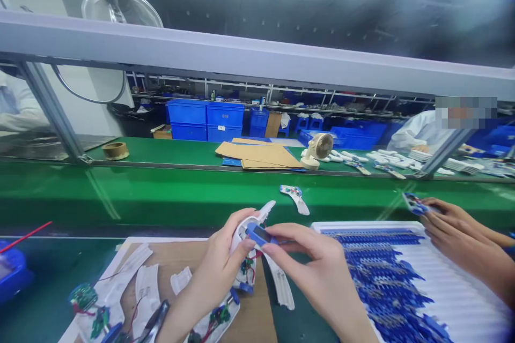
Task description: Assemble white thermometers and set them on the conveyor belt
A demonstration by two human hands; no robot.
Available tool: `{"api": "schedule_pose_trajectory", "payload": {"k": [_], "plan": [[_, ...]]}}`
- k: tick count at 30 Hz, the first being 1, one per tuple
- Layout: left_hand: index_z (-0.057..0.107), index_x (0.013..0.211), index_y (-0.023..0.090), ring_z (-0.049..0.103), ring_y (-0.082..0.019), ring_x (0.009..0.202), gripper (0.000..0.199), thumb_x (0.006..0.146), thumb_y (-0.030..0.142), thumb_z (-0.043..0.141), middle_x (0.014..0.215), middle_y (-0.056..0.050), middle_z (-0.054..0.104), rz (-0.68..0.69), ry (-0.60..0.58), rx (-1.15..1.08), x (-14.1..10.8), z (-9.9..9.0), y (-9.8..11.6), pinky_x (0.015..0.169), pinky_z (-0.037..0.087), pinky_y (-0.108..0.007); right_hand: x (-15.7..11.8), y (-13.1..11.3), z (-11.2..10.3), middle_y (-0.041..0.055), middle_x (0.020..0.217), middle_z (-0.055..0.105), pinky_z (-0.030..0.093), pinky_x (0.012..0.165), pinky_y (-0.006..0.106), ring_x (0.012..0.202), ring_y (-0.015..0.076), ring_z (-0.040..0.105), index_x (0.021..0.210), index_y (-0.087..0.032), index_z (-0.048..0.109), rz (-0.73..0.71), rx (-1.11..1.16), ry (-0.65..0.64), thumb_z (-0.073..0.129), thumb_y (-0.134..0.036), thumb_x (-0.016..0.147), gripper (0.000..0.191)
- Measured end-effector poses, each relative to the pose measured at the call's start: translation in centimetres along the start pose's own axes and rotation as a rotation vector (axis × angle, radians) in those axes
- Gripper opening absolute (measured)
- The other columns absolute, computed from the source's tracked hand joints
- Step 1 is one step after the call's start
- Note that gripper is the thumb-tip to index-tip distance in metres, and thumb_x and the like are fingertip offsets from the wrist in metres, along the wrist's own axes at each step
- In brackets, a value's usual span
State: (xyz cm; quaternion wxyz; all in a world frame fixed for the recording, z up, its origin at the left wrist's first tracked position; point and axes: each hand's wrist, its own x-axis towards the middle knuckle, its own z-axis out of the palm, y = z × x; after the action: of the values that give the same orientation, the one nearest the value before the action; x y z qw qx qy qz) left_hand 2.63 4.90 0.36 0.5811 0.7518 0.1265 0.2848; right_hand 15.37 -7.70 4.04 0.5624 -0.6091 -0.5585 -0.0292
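Over the brown cardboard (257, 316), my left hand (221, 257) grips a white curved plastic shell (237, 236). The thumb and fingertips of my right hand (311, 260) pinch a blue plastic part with a dark window (259, 234), which lies against the shell; whether it is seated cannot be made out. Just below hangs or lies a housing with a green circuit board and red wires (248, 268). An empty-looking white shell half (281, 284) rests beneath my right hand. Near my left forearm are dark-handled pliers or cutters (155, 321), partly hidden.
Left on the cardboard lie white shells (145, 292) and green circuit boards (83, 297). A white tray (462, 289) holds rows of blue parts. Another person's hands (462, 236) hold a similar unit at right. One open unit (295, 198) sits on the green belt (181, 187).
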Motion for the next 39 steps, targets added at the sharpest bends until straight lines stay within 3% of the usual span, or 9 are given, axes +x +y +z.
{"api": "schedule_pose_trajectory", "payload": {"k": [6, 11, 15, 18, 20, 24, 28, 33, 39], "plan": [[0.051, 0.130, 0.023, 0.059, -0.024, 0.117, 0.065, 0.092, 0.073, 0.036, 0.116, -0.007, 0.066, 0.023, -0.069, -0.077, -0.8, 0.7, 1.0, 0.092, 0.048, -0.028, 0.1, -0.7, -0.2, -0.0020, 0.088, 0.076, 0.058, 0.070, 0.010, 0.072, 0.0095, 0.073, 0.091, -0.023, 0.072, -0.104, 0.022, 0.059, 0.076, -0.022, 0.081, 0.010], [0.055, 0.121, 0.021, 0.067, -0.020, 0.100, 0.059, 0.091, 0.071, 0.044, 0.114, -0.008, 0.069, 0.061, -0.042, -0.140, -1.8, 1.5, 2.9, 0.085, 0.053, -0.024, 0.1, -0.9, -0.2, 0.0028, 0.096, 0.075, 0.060, 0.083, 0.021, 0.091, 0.0147, 0.073, 0.102, -0.022, 0.066, -0.301, 0.003, 0.063, 0.072, -0.025, 0.087, 0.016], [0.052, 0.129, 0.030, 0.070, -0.016, 0.102, 0.042, 0.097, 0.057, 0.048, 0.123, -0.003, 0.069, 0.253, 0.032, 0.024, -2.3, 1.0, 3.4, 0.085, 0.055, -0.019, 0.0, -1.4, -0.2, 0.0056, 0.103, 0.074, 0.059, 0.088, 0.026, 0.099, 0.0154, 0.070, 0.111, -0.021, 0.063, -0.432, -0.016, 0.061, 0.065, -0.021, 0.092, 0.019], [0.044, 0.137, 0.038, 0.072, -0.013, 0.104, 0.039, 0.099, 0.046, 0.051, 0.125, 0.002, 0.070, 0.418, 0.031, 0.210, -2.4, 0.5, 3.5, 0.085, 0.056, -0.013, -0.2, -1.8, -0.4, 0.0039, 0.100, 0.073, 0.058, 0.090, 0.025, 0.101, 0.0136, 0.068, 0.113, -0.022, 0.061, -0.392, -0.044, 0.053, 0.062, -0.028, 0.094, 0.020], [0.045, 0.135, 0.034, 0.070, -0.011, 0.108, 0.034, 0.102, 0.042, 0.048, 0.123, 0.001, 0.071, 0.511, 0.084, 0.330, -2.5, 0.4, 3.8, 0.092, 0.052, -0.010, -0.6, -2.1, -0.8, 0.0048, 0.102, 0.071, 0.057, 0.091, 0.025, 0.103, 0.0141, 0.067, 0.112, -0.022, 0.061, -0.388, -0.071, 0.041, 0.059, -0.034, 0.096, 0.020], [0.050, 0.127, 0.021, 0.069, -0.012, 0.110, 0.030, 0.104, 0.039, 0.042, 0.117, -0.006, 0.074, 0.685, 0.107, 0.593, -2.5, 0.4, 4.3, 0.098, 0.047, -0.011, -1.2, -2.9, -1.5, 0.0030, 0.089, 0.066, 0.057, 0.079, 0.020, 0.088, 0.0115, 0.066, 0.097, -0.020, 0.063, -0.429, -0.125, 0.128, 0.062, -0.022, 0.094, 0.004], [0.053, 0.121, 0.013, 0.071, -0.014, 0.107, 0.024, 0.105, 0.025, 0.040, 0.113, -0.010, 0.075, 0.798, 0.102, 0.756, -2.6, 0.4, 4.8, 0.100, 0.048, -0.017, -1.1, -3.7, -1.6, -0.0002, 0.078, 0.065, 0.056, 0.070, 0.019, 0.078, 0.0103, 0.064, 0.091, -0.021, 0.063, -0.370, -0.194, 0.054, 0.062, -0.010, 0.090, 0.011], [0.055, 0.112, 0.016, 0.074, -0.010, 0.097, 0.024, 0.106, 0.019, 0.032, 0.104, -0.005, 0.078, 0.834, 0.155, 0.873, -2.7, 0.4, 5.7, 0.096, 0.049, -0.013, -1.1, -3.7, -1.5, -0.0007, 0.074, 0.064, 0.053, 0.062, 0.017, 0.068, 0.0086, 0.062, 0.089, -0.021, 0.062, -0.378, -0.177, 0.102, 0.058, -0.014, 0.094, 0.009], [0.057, 0.110, 0.018, 0.074, -0.010, 0.096, 0.021, 0.106, 0.022, 0.037, 0.105, -0.005, 0.078, 0.834, 0.172, 0.849, -2.6, 0.7, 5.9, 0.097, 0.049, -0.013, -1.2, -4.0, -1.8, -0.0005, 0.069, 0.063, 0.051, 0.054, 0.019, 0.063, 0.0103, 0.062, 0.084, -0.022, 0.062, -0.388, -0.218, 0.093, 0.060, -0.014, 0.093, 0.012]]}}
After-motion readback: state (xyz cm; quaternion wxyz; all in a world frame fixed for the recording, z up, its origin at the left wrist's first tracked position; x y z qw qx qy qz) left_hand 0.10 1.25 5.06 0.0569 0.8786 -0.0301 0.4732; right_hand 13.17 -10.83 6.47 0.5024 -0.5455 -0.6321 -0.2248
